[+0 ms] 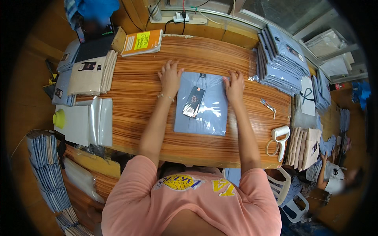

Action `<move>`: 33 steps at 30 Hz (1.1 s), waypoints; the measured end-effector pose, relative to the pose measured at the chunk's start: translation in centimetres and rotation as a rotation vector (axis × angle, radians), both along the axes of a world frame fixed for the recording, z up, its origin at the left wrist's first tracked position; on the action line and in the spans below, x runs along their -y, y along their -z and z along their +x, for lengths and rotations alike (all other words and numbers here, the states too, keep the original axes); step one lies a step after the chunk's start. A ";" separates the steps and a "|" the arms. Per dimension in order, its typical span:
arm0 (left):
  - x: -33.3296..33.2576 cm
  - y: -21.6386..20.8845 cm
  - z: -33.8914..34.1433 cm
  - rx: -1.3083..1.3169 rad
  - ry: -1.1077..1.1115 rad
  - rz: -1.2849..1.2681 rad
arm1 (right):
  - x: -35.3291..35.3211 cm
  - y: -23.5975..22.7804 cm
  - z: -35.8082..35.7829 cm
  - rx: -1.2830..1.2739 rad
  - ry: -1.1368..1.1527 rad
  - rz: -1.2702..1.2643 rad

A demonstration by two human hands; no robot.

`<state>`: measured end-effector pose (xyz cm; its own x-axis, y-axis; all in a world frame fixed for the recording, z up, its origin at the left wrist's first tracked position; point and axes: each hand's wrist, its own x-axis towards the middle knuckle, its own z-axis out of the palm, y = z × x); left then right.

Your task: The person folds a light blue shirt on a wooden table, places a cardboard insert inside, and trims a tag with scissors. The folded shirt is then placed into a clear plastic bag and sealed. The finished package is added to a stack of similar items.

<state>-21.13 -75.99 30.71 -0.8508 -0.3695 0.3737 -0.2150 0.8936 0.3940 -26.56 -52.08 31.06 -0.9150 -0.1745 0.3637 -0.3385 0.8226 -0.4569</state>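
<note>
A folded light-blue shirt [214, 116] in a clear plastic bag lies flat on the wooden table in front of me. A dark hang tag [194, 103] on a loop rests on its front, below the collar. My left hand [171, 80] is at the upper left corner of the package, fingers spread, with the thumb close to its edge. At the upper right corner, my right hand [235, 87] has its thumb by the package's edge and its fingers apart. Neither hand is visibly gripping anything; exact contact with the plastic cannot be made out.
Bagged blue shirts [279, 65] are stacked at the right; beige folded garments [92, 72] and clear plastic bags [103, 120] lie at the left. A white lint roller [280, 137] and a small metal tool [268, 105] rest right of the package. An orange notebook [151, 42] lies at the back.
</note>
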 end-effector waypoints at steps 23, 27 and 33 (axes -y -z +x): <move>-8.3 3.8 -1.6 0.119 0.214 0.104 | 7.5 5.3 2.0 0.117 0.060 0.012; -8.3 4.0 -1.7 0.119 0.223 0.111 | 7.5 5.2 2.0 0.125 0.071 0.019; -8.5 4.2 -1.7 0.097 0.223 0.083 | 7.4 5.3 2.0 0.119 0.067 0.006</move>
<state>-22.87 -67.52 26.49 -0.9451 -0.1944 0.2626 -0.0565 0.8888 0.4548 -24.58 -59.45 25.72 -0.9614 -0.1134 0.2507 -0.2264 0.8441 -0.4861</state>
